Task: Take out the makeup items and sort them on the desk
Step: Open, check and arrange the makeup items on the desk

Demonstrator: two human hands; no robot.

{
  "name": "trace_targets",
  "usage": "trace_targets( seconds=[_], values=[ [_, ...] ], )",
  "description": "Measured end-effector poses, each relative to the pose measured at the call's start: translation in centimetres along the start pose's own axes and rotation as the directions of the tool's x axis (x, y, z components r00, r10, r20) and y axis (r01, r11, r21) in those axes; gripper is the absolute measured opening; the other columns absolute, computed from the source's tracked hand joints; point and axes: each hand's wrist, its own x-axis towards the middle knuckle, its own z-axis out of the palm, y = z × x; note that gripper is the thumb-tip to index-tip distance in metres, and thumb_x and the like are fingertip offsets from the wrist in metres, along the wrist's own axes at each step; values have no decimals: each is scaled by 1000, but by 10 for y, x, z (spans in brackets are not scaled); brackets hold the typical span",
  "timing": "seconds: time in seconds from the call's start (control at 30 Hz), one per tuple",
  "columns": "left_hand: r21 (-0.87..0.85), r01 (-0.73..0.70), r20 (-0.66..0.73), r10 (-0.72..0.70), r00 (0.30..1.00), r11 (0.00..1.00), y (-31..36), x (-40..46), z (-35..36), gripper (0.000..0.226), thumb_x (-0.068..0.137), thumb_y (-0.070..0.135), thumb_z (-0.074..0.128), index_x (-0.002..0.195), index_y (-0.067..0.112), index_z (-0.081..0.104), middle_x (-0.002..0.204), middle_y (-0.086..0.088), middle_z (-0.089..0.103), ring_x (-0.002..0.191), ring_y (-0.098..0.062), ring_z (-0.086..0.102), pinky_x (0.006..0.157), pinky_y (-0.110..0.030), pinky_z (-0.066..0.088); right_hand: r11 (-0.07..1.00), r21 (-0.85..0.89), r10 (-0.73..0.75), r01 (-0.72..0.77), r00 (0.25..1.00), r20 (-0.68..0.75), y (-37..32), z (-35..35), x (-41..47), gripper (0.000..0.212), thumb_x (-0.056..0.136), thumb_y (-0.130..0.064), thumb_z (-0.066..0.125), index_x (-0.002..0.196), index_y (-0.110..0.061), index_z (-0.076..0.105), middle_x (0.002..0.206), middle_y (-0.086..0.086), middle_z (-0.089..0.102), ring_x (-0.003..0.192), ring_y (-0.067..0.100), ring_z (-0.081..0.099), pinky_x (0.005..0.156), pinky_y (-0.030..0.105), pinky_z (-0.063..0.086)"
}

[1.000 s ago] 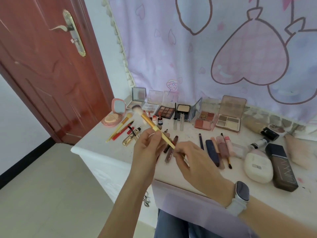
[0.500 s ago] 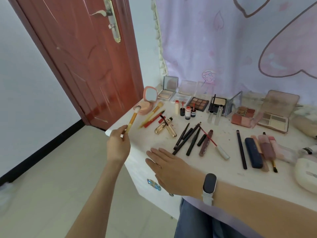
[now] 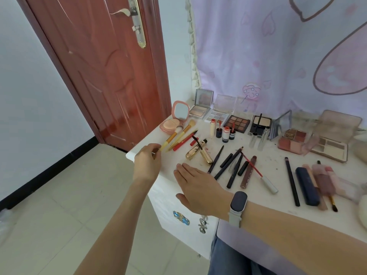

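- Fingers of the left hand (image 3: 148,161) pinch the tail end of the yellow-handled brush (image 3: 172,137), which half a second ago was raised off the desk and now lies low at the far-left corner of the desk (image 3: 172,175).
- Brush's long axis runs diagonally, white bristles pointing up and right toward the pink compact (image 3: 174,121), alongside a second yellow brush (image 3: 183,131) and a red pencil (image 3: 183,140).
- Right hand (image 3: 198,187) stays flat, fingers straight and apart, at the near edge, a smartwatch (image 3: 238,203) on its wrist.
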Motion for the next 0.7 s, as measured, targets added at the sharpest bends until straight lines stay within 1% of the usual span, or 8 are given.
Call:
trace_targets(
  seconds=[0.1,0.17,0.3,0.37,0.47,0.53,0.63,0.7],
  values=[
    [30,-11,-10,11,1000,999,8,7,9,21,89,5,50,102,6,66,102,-7,68,90,-19,60,78,-17,39,1000,20,-7,7,1000,7,3,-1,2,63,98,-36,31,145,-1,9,155,17,10,143,28,8,116,37,9],
    [39,-8,-14,9,1000,999,14,13,13,19,88,5,52,99,4,67,99,-9,68,91,-22,60,78,-20,40,999,39,-10,9,1000,4,4,-1,2,63,97,-35,32,145,-2,10,155,16,10,143,27,8,117,37,9],
    [55,-23,-13,24,1000,998,26,28,19,16,86,4,53,94,2,66,92,-11,67,85,-24,60,72,-25,42,998,69,-7,8,1000,-12,5,0,2,63,97,-35,34,145,-2,11,155,15,10,143,26,8,117,36,8],
    [74,-41,-3,41,999,996,34,35,25,15,86,4,54,94,2,66,94,-12,66,84,-25,59,70,-26,42,997,79,-7,8,1000,-19,5,1,3,63,97,-34,34,145,-2,11,155,15,11,143,26,9,116,36,8],
    [101,-55,35,52,998,993,41,43,34,17,88,7,55,100,3,66,101,-13,64,88,-25,60,73,-27,45,995,101,-12,15,1000,-23,6,1,3,63,97,-33,35,146,-3,11,155,15,11,143,26,9,116,36,8],
    [117,-70,63,63,996,991,42,44,38,18,88,9,57,103,4,66,104,-11,65,90,-24,60,77,-28,47,994,105,-20,24,999,-36,8,2,2,62,97,-33,36,146,-2,13,155,15,13,143,26,10,116,35,9],
    [112,-110,78,102,992,988,39,42,41,17,88,9,59,102,4,66,104,-10,66,91,-25,61,85,-34,49,992,121,-22,28,998,-54,9,3,1,61,96,-31,37,145,-2,15,154,15,15,142,26,12,116,36,11],
    [63,-127,38,124,992,990,39,42,41,15,86,6,60,99,2,66,101,-11,65,90,-25,60,81,-28,47,992,124,-23,31,998,-66,9,3,1,61,96,-31,38,145,-2,16,154,16,17,142,26,14,116,36,12]
  ],
)
